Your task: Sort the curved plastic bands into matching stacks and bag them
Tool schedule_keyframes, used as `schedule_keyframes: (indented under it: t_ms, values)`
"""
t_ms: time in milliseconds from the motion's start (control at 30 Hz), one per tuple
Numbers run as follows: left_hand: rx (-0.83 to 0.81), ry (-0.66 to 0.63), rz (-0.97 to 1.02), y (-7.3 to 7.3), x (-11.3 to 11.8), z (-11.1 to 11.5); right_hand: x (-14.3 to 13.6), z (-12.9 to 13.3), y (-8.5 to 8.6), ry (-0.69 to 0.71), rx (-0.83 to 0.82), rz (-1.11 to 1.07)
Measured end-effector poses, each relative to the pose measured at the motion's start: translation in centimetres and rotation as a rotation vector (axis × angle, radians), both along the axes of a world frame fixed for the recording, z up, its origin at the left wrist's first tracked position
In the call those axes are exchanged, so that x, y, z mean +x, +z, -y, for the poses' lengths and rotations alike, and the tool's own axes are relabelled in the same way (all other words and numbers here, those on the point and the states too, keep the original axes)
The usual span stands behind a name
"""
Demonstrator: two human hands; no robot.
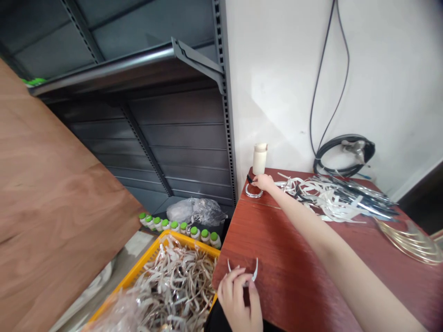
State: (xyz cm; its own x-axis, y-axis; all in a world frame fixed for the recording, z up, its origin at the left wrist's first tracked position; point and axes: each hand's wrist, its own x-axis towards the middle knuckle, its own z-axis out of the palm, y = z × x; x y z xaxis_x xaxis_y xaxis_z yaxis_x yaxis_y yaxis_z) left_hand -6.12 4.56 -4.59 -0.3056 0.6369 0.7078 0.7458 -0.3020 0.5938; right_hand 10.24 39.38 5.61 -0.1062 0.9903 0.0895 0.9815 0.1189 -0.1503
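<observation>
Near the table's front left edge, my left hand point(238, 295) has its fingers bent over a thin white curved band point(255, 271), whose two pointed ends stick up on either side of the fingers. My right arm stretches across to the table's far left corner. There my right hand point(264, 182) is closed, with its fingertips at a small black piece point(249, 179). Just below those fingertips lie silver rings point(254, 192), partly covered by the hand. A cream-coloured bottle or cup point(260, 159) stands right behind my right hand.
White and dark strips point(332, 203) are heaped along the back of the reddish wooden table point(242, 230). Gold-coloured hoops point(411, 240) lie at the right. A yellow crate point(138, 269) full of tangled strips stands left, beside green-capped bottles point(194, 232). Coiled black cable point(320, 163) rests against the wall.
</observation>
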Motion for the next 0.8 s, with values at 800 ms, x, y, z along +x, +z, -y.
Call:
schedule_keyframes:
  t_ms: [800]
  values:
    - [0.053,-0.013,-0.109,1.0,-0.3,0.0,-2.7,9.1,-2.0,0.165,0.228,0.105]
